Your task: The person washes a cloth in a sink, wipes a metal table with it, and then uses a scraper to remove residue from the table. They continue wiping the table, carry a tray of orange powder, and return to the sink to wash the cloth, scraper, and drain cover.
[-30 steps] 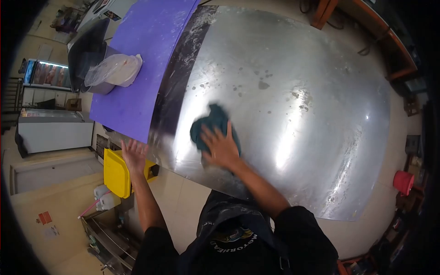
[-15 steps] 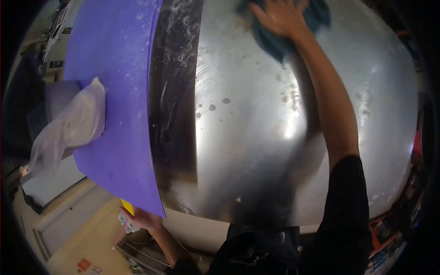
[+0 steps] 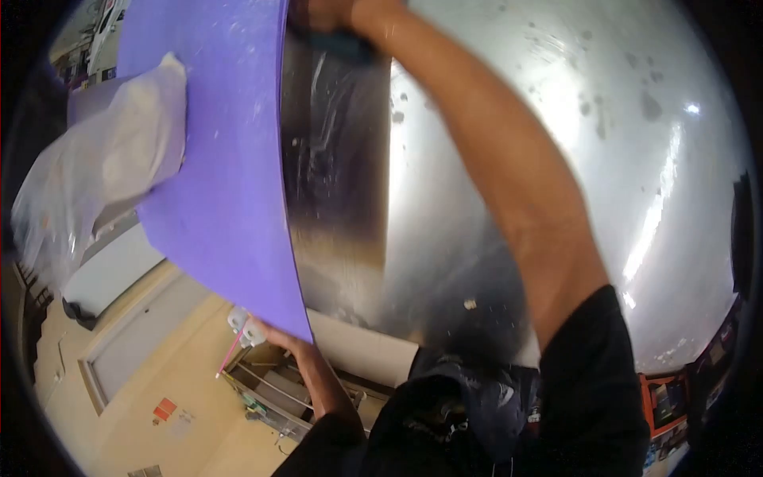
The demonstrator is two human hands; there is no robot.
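Note:
My right hand (image 3: 338, 13), blurred and partly cut off at the top edge, presses a dark teal cloth (image 3: 342, 44) onto the dark strip (image 3: 334, 143) of a large, shiny metal surface (image 3: 469, 215). That strip runs beside a purple sheet (image 3: 230, 159). At the sheet's lower corner is my left hand (image 3: 278, 337), its fingers mostly hidden behind or beside the sheet. Dark smudges and spots mark the metal, and a small pale fleck lies near its lower edge.
A clear plastic bag with pale contents (image 3: 131, 135) stands against the purple sheet's left side. Below are white rolls (image 3: 248, 327), a pink stick and an open shelf or crate (image 3: 274, 389) on the tan floor. An orange-framed rack (image 3: 666, 404) is at lower right.
My right hand and the cloth have moved left, from the bright metal to the dark strip. The view has shifted, and the yellow item by my left hand no longer shows.

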